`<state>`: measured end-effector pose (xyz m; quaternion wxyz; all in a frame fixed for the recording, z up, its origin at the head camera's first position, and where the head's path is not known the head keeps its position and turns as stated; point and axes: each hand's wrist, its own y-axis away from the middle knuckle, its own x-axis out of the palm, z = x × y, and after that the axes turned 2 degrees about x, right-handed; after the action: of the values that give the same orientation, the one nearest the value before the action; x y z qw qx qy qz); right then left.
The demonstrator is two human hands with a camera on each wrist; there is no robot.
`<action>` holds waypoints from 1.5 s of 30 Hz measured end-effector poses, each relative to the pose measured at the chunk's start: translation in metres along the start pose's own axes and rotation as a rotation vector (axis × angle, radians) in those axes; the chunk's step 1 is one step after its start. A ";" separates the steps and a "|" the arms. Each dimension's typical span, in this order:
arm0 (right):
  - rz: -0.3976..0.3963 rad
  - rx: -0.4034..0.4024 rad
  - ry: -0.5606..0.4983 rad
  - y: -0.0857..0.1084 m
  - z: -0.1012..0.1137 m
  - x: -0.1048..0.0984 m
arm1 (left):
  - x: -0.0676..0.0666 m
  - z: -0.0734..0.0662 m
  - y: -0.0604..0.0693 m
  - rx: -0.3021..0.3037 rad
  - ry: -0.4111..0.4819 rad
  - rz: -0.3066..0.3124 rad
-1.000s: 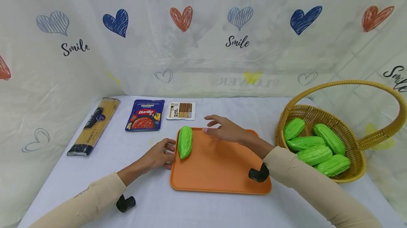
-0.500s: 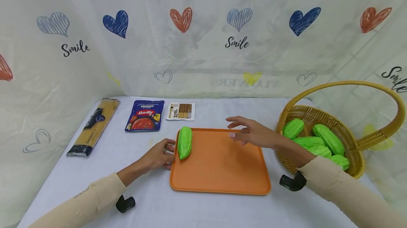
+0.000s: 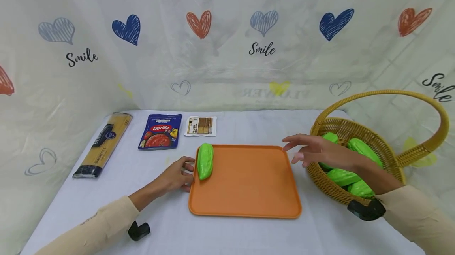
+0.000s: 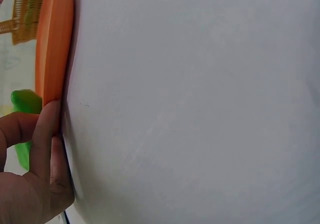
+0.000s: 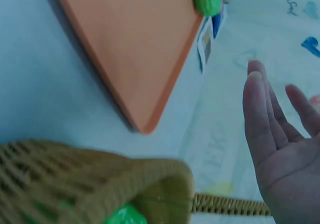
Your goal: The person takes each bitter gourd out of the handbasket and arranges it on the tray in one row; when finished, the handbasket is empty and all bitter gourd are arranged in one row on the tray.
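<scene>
An orange tray [image 3: 245,184] lies on the white-covered table, with one green bitter melon [image 3: 205,161] along its left side. My left hand [image 3: 175,176] touches the tray's left edge, fingers loosely bent; the left wrist view shows fingertips [image 4: 50,111] against the rim. Off the tray's right side, my right hand [image 3: 316,152] hangs in the air in front of the wicker basket [image 3: 330,186], its fingers apart and holding nothing. Several more green bitter melons [image 3: 364,150] lie in the basket, partly hidden by my right hand and forearm.
At the back left lie a spaghetti pack [image 3: 103,144], a blue Barilla sauce pouch [image 3: 160,131] and a small white and brown packet [image 3: 200,126]. The basket's tall handle [image 3: 384,92] arches above it. A heart-printed curtain [image 3: 227,61] hangs behind the table.
My right hand has moved right, from above the tray to the basket's left side. The left hand, tray and bitter melon on it stay in place.
</scene>
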<state>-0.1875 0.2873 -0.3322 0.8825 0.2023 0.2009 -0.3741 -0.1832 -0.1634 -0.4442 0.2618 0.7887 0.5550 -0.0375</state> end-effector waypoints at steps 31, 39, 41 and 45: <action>-0.190 0.358 0.114 0.050 -0.050 -0.100 | -0.001 0.004 -0.002 0.010 0.013 0.018; -0.241 0.403 0.140 0.033 -0.066 -0.110 | -0.001 0.006 -0.002 0.007 0.018 0.013; -0.252 0.415 0.141 0.030 -0.070 -0.111 | -0.002 0.006 -0.003 0.008 0.019 0.014; -0.269 0.448 0.136 0.025 -0.078 -0.112 | -0.002 0.007 -0.003 0.012 0.017 0.018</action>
<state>-0.2567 0.4077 -0.3358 0.7426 0.3885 0.1971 -0.5087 -0.1855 -0.1671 -0.4505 0.2529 0.7955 0.5497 -0.0318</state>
